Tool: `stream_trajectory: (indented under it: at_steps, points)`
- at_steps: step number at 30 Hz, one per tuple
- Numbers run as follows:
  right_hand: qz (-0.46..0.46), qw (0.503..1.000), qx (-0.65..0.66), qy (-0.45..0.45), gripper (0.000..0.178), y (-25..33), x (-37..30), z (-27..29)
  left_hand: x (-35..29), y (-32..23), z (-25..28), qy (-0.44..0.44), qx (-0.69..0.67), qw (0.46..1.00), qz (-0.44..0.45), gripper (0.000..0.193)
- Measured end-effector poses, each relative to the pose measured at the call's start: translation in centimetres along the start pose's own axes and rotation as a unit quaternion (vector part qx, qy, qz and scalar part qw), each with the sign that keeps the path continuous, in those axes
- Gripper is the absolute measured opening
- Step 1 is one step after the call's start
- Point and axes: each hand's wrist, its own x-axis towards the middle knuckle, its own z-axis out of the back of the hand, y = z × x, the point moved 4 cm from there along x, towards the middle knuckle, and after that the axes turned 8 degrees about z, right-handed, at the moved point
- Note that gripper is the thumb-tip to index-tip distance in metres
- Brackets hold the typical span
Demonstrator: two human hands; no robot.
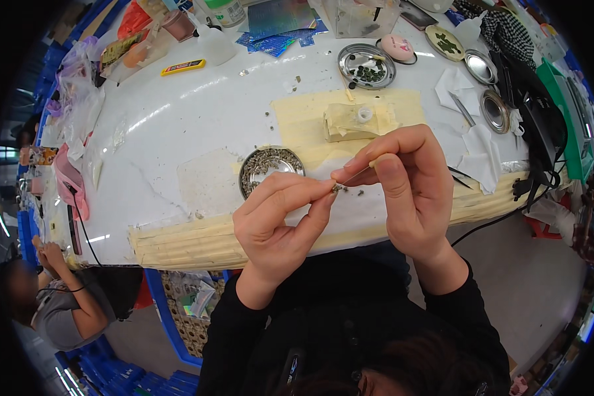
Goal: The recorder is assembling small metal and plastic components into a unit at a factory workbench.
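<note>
Our left hand (280,218) has its grip pinched together, thumb and forefinger tips closed on a tiny dark bead (337,188). Our right hand (402,185) meets it from the other side, its grip also closed, thumb and forefinger clamped on a thin needle (358,175) whose tip touches the bead. The two grips almost touch, raised over the near edge of the white table (198,112). Just behind the left grip sits a round, shiny metal dish (270,168) heaped with small grey-brown beads. Behind the right grip lies a folded pad of pale yellow paper (356,119) with a small white ring on it, resting on a flat yellow sheet. Farther back stands a second metal dish (366,66) holding dark green pieces. Right of the grips lie crumpled white tissues (478,155).
</note>
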Motion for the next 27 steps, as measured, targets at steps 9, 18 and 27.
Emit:
stream_trajectory:
  at_steps: [9,18,27]
  points:
    - [0.033,0.997,-0.053,-0.039,0.013,0.1,0.6,1.3,0.1,-0.2,-0.1,0.001,0.005,1.000,-0.006,0.022]
    - [0.232,0.842,-0.485,-0.033,0.009,0.0,3.1,2.8,0.0,-0.2,-0.1,-0.005,0.009,1.000,-0.017,0.022]
    - [0.209,0.910,-0.355,-0.048,0.008,1.6,2.0,2.2,-0.1,-0.1,0.1,-0.003,0.002,1.000,-0.004,0.021]
